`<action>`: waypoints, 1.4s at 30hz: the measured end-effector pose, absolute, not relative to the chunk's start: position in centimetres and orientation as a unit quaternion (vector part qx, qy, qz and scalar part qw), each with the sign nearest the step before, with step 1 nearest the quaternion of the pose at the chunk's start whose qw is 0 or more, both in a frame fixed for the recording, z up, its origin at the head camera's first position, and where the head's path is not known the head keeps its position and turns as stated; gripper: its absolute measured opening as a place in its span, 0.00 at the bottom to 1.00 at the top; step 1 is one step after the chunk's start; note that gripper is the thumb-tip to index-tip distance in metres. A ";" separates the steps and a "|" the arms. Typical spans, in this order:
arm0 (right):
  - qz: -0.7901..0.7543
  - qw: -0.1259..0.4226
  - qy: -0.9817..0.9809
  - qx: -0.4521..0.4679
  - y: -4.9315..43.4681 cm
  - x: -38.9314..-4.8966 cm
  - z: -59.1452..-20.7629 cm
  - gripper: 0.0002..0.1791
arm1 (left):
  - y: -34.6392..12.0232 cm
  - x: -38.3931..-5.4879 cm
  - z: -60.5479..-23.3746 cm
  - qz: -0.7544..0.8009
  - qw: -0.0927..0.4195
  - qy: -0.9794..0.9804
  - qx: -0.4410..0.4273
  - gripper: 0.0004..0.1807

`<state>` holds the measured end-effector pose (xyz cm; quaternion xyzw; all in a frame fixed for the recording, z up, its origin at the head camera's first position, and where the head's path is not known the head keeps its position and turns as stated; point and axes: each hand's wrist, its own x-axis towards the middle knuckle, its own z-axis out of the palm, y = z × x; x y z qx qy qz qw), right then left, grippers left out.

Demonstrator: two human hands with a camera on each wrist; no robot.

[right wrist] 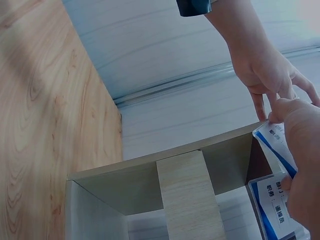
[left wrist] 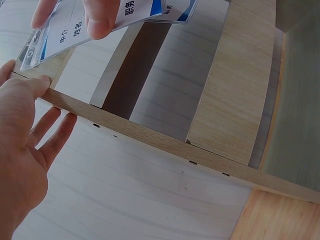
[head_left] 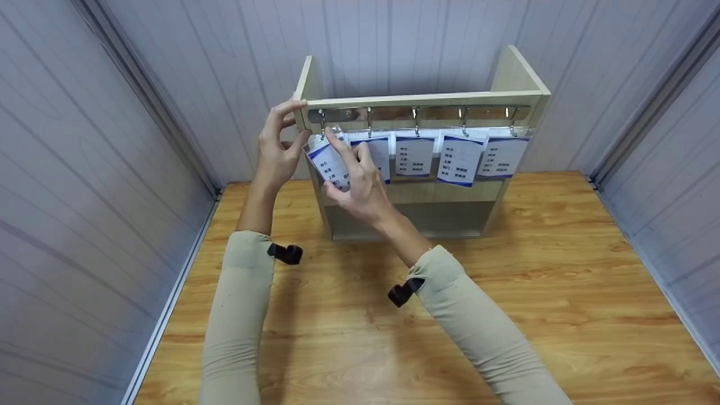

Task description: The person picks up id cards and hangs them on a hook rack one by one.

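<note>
A small wooden shelf unit [head_left: 444,194] carries a metal hook rail with several name badges in clear sleeves. The leftmost badge [head_left: 322,160] hangs tilted below the leftmost hook [head_left: 322,117]. My right hand [head_left: 363,183] holds this badge, index finger on its upper part near the hook and thumb at its lower part. At the unit's upper left corner my left hand [head_left: 275,152] grips the side panel [left wrist: 150,136], thumb on the front and other fingers around the outside. Partly behind my right hand hangs a second badge [head_left: 379,147]. Whether the leftmost badge's slot is on the hook cannot be told.
Three more badges hang to the right, among them the middle badge [head_left: 415,157] and the rightmost badge [head_left: 503,157]. The unit stands on a wood-grain surface [head_left: 562,270] against a pale back wall [head_left: 405,45], with side walls left and right.
</note>
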<state>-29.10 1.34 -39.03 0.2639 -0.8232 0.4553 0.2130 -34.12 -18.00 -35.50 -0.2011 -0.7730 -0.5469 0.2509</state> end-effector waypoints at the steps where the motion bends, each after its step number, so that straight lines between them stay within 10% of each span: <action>1: 0.455 0.212 -0.825 0.262 1.3 -29.1 -39.0 0.51 | -18.0 -34.1 -35.5 -0.547 0.251 -0.773 -0.201 0.27; 42: 0.470 0.206 -0.835 0.198 0.0 -29.6 -39.7 0.54 | -18.3 -34.2 -35.1 -0.536 0.244 -0.782 -0.203 0.27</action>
